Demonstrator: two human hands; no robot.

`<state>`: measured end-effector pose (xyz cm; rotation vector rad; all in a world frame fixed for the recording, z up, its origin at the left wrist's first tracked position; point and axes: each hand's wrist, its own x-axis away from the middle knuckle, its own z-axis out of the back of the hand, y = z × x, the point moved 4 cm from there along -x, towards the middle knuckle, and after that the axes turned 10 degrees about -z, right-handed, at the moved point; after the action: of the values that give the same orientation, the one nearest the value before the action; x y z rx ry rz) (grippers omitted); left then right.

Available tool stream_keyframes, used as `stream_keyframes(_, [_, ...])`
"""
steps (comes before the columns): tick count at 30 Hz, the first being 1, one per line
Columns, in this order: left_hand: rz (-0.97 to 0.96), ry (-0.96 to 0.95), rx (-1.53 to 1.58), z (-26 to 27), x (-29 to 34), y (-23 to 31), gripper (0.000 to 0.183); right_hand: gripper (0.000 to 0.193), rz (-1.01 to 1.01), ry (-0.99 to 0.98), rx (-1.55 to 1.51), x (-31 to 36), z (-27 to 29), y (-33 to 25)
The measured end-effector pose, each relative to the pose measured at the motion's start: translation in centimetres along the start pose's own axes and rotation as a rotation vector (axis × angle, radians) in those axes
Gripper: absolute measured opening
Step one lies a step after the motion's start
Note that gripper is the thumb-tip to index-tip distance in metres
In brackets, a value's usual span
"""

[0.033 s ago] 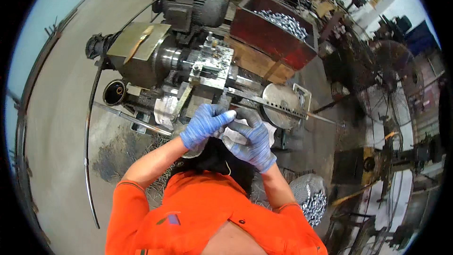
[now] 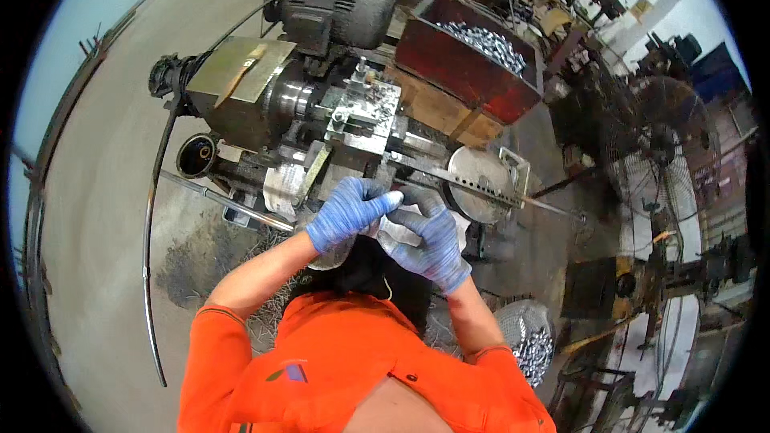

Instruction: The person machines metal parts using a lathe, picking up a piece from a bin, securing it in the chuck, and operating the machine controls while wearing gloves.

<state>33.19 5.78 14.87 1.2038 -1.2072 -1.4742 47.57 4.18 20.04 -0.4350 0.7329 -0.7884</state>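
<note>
In front of my body, below a small lathe-like machine (image 2: pixel 362 119), my gloved hands are drawn together. My left hand (image 2: pixel 345 212), in a blue glove with greyed fingers, is closed, with its thumb pointing toward the other hand. My right hand (image 2: pixel 431 234) wears a matching glove; its fingers are curled in a closed grip close to the left fingertips. Whatever lies between the fingers, if anything, is hidden or too small to name. A flat bar with a row of holes (image 2: pixel 473 183) extends from the machine just beyond my right hand.
Behind the machine sit a ribbed electric motor (image 2: pixel 341 18) and a dark red bin (image 2: pixel 469 72) of small shiny metal parts. A brush (image 2: pixel 239 76) lies on the machine's cover. By my right elbow is a mesh basket (image 2: pixel 525 317) with similar parts. A fan (image 2: pixel 662 140) stands at right.
The view has shifted very slightly, so the machine and bin appear a little farther right. Both hands keep nearly the same closed pose.
</note>
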Motion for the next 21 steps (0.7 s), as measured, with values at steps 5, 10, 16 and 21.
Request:
stream_keyframes(5, [0.017,0.02,-0.174,2.8,0.4,1.1,0.04,0.028,0.166,-0.18,0.13,-3.1,-0.7,-2.1])
stream_keyframes(10, [0.073,0.093,-0.13,5.9,1.1,2.3,0.041,0.025,0.154,-0.332,0.055,-6.1,-2.6,-2.9])
stream_keyframes(16, [-0.001,-0.048,-0.149,12.0,3.4,3.9,0.039,0.035,0.294,-0.375,0.115,-10.1,-6.0,-3.9])
stream_keyframes(21, [-0.048,0.327,-0.878,22.7,10.9,6.0,0.047,0.043,0.304,-0.266,0.456,-16.7,-9.4,-1.5])
